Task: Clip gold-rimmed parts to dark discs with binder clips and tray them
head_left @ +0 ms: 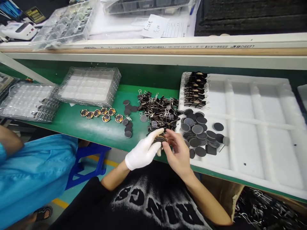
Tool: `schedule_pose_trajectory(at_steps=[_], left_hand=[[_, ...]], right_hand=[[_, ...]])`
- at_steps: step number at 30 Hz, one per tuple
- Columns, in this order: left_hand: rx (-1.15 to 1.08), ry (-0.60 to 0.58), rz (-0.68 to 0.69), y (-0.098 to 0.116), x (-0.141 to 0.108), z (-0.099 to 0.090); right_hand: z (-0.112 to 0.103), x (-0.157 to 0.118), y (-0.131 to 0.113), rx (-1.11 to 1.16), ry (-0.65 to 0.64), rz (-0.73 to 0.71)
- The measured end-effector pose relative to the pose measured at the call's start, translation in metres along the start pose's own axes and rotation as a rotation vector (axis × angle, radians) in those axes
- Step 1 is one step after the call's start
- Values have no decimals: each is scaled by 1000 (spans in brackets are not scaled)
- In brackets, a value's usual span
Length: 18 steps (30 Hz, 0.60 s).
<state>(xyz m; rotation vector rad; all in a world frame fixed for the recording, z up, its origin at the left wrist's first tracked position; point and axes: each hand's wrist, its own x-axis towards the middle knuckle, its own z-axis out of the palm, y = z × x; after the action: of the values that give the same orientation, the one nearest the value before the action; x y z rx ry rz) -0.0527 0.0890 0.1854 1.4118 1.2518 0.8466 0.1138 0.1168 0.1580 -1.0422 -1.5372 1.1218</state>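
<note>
My left hand, in a white glove, is closed around a round, gold-rimmed watch case with a dark flat face. The bare fingers of my right hand close on the right edge of the same case, thumb and forefinger against it. Just beyond my hands lies a heap of black binder clips. To the left, several gold-rimmed watch heads lie in short rows. Dark round discs are near them, and a larger pile of discs is to the right of my hands.
A white foam tray fills the right side, with clipped pieces lined up in its far left compartment. Stacked clear plastic trays stand at the left. A shelf edge crosses behind. A person in blue sits at my left.
</note>
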Motion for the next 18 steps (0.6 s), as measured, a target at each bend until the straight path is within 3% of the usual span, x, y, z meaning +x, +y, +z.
schedule_pose_trajectory(at_steps=[3, 7, 8, 10, 11, 13, 15, 16, 18], left_hand=[[208, -28, 7, 10, 3, -7], [474, -280, 161, 31, 29, -45], [537, -227, 202, 34, 42, -57], [760, 65, 250, 34, 71, -77], [911, 154, 272, 32, 86, -86], [1177, 171, 326, 25, 113, -98], [1309, 145, 418, 16, 130, -104], [1312, 186, 478, 13, 134, -105], [1202, 394, 593, 8, 132, -100]], right_hand=[[-9, 0, -2, 156, -133, 61], [-22, 6, -2, 384, -115, 222], [-25, 8, -2, 430, -107, 286], [-27, 11, -2, 526, -76, 407], [-28, 12, -3, 575, -54, 450], [-27, 15, -6, 659, -8, 496], [-26, 16, -9, 723, 20, 519], [-26, 17, -10, 750, 30, 527], [-25, 17, -11, 802, 45, 532]])
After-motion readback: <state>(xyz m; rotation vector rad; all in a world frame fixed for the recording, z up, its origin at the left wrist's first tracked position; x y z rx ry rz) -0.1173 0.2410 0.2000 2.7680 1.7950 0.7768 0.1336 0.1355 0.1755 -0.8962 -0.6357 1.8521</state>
